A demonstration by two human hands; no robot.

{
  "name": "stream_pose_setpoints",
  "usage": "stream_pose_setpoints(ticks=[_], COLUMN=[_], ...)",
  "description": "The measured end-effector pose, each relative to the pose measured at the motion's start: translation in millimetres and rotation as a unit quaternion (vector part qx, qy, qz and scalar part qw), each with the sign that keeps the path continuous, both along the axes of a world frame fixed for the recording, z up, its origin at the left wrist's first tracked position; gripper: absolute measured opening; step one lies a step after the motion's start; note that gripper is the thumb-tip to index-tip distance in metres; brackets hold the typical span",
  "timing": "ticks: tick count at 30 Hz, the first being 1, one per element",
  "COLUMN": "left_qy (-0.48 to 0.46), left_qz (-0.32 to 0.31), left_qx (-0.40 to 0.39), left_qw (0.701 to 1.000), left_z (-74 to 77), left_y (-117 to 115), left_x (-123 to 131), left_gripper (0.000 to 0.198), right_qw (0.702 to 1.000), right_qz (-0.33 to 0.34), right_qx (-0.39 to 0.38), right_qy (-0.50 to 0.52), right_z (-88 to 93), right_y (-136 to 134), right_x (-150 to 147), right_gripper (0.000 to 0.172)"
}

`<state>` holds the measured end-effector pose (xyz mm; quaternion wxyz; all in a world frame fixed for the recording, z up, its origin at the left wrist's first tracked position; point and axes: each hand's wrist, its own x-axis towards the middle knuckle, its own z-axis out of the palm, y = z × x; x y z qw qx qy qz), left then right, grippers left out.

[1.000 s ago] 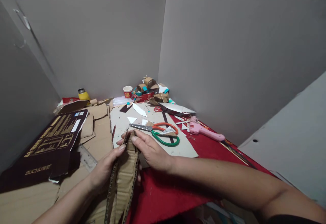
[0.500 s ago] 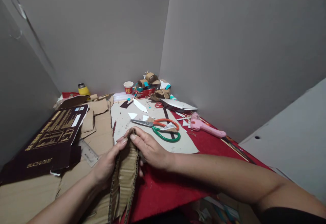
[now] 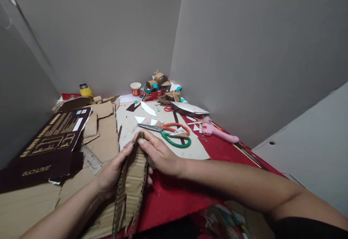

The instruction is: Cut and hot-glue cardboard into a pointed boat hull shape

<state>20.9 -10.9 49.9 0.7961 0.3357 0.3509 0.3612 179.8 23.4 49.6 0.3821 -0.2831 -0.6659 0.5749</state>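
Observation:
A strip of corrugated cardboard (image 3: pixel 136 177) is folded over at its top, its two long sides hanging down toward me. My left hand (image 3: pixel 115 168) grips its left side near the fold, fingers closed. On the other side my right hand (image 3: pixel 160 155) is closed on the same strip, the thumb pressed just below the bend. Some of the right fingers show behind the cardboard. Just beyond the hands lie scissors (image 3: pixel 165 132) with one orange and one green handle, a paper scrap on them.
Left of the hands are a clear ruler (image 3: pixel 92 159), a dark printed box panel (image 3: pixel 46 145) and flat cardboard. A pink glue gun (image 3: pixel 217 132) lies on the red cloth (image 3: pixel 174 202) at right. Behind stand a paper cup (image 3: pixel 135 89) and a yellow bottle (image 3: pixel 86 90).
The view has shifted slightly, so everything on the table sits a little higher and further left. Both hands keep their hold on the folded cardboard strip, its lower ends slightly moved.

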Motion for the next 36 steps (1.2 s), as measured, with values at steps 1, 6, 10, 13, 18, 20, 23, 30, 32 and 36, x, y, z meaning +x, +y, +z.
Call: stream_pose_setpoints(ticks=[1,6,10,13,18,20,23,30,32,36], left_qy=[-0.011,-0.037,-0.037,-0.045,-0.005,0.023,0.077,0.202,0.212,0.187], left_qz=[0.0,-0.031,-0.023,0.006,0.058,0.083,0.14,0.096,0.058,-0.007], left_qx=[0.0,-0.011,0.027,0.05,0.08,0.085,0.104,0.167,0.183,0.175], left_qw=[1.0,0.999,0.999,0.998,0.995,0.993,0.982,0.96,0.958,0.967], left_z=[-0.6,-1.8,-0.8,-0.4,-3.4,-5.9,-8.1,-0.8,-2.6,-10.9], left_y=[1,4,10,14,13,13,17,20,19,21], left_x=[0,-3,-6,-9,-7,-7,-10,-12,-10,-11], left_gripper=[0.044,0.062,0.068,0.064,0.055,0.048,0.04,0.037,0.031,0.028], right_qw=[1.0,0.984,0.965,0.942,0.914,0.912,0.918,0.947,0.953,0.964], right_qz=[-0.006,-0.102,-0.21,-0.29,-0.365,-0.37,-0.359,-0.275,-0.256,-0.202], right_qx=[0.015,0.128,0.121,0.138,0.155,0.158,0.159,0.165,0.16,0.141], right_qy=[0.009,0.07,0.101,0.102,0.082,0.072,0.055,-0.01,-0.033,-0.102], right_z=[0.4,6.7,10.0,7.5,1.5,1.2,2.9,-3.1,-9.5,-18.1], right_y=[3,29,57,74,86,86,81,55,52,58], right_x=[1,10,21,28,36,36,35,17,11,12], right_gripper=[0.022,0.023,0.019,0.018,0.019,0.019,0.019,0.019,0.02,0.018])
